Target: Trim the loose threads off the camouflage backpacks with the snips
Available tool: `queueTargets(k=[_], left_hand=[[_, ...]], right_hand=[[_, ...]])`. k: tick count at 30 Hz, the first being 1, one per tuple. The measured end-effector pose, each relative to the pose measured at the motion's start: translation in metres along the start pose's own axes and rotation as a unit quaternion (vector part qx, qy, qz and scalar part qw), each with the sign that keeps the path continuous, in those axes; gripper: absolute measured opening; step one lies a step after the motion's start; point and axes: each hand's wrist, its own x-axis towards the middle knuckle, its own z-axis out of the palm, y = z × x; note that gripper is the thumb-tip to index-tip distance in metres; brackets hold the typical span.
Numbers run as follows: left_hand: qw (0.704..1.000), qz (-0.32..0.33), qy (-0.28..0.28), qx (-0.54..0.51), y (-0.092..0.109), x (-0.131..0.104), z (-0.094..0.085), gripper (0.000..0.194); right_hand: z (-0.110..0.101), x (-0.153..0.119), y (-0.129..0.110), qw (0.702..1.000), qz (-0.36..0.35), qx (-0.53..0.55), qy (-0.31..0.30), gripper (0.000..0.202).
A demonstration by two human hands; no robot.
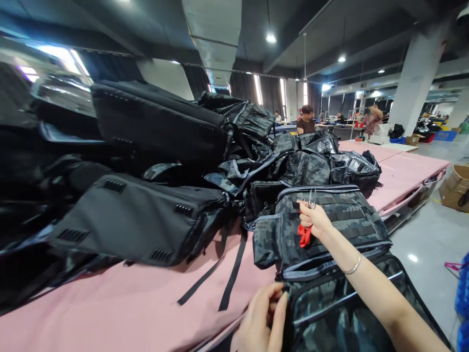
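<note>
A camouflage backpack (pixel 331 215) lies unzipped on the pink-covered table, its lined flap (pixel 330 303) folded down toward me. My right hand (pixel 315 221) is closed around small scissors (pixel 312 196), blades pointing up above the bag's webbing rows. A red cloth strip (pixel 305 235) hangs below that fist, and a small black piece shows at its fingertips. At the near left corner of the bag, my left hand (pixel 262 315) pinches the dark edge by the zip; its fingertips are partly hidden.
Black and camouflage bags (pixel 161 127) are heaped at the left and behind. Two black straps (pixel 232 274) trail over the pink table cover (pixel 146 303). A cardboard box (pixel 455 188) stands on the floor at right. A person (pixel 306 121) is beyond the heap.
</note>
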Motion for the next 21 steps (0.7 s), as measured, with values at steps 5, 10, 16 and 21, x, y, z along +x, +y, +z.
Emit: queueTargets(k=[5,10,16,21], left_hand=[[0.978,-0.112,-0.048,-0.172,0.023,0.076,0.016,0.035],[0.918,-0.230,-0.065,-0.316,0.035,0.132,0.045,0.031],[0.931,-0.225,-0.030,-0.286,0.029,0.141,0.065,0.037],[0.951,-0.198,0.036,-0.235,0.018,0.144,0.068,0.034]], right_hand=[[-0.002,-0.004,0.009,0.999,0.018,0.046,0.005,0.038],[0.001,-0.011,0.019,0.999,-0.003,0.028,0.036,0.041],[-0.002,-0.014,0.029,0.993,-0.057,-0.036,0.097,0.032],[-0.004,-0.013,0.042,0.983,-0.090,-0.101,0.122,0.021]])
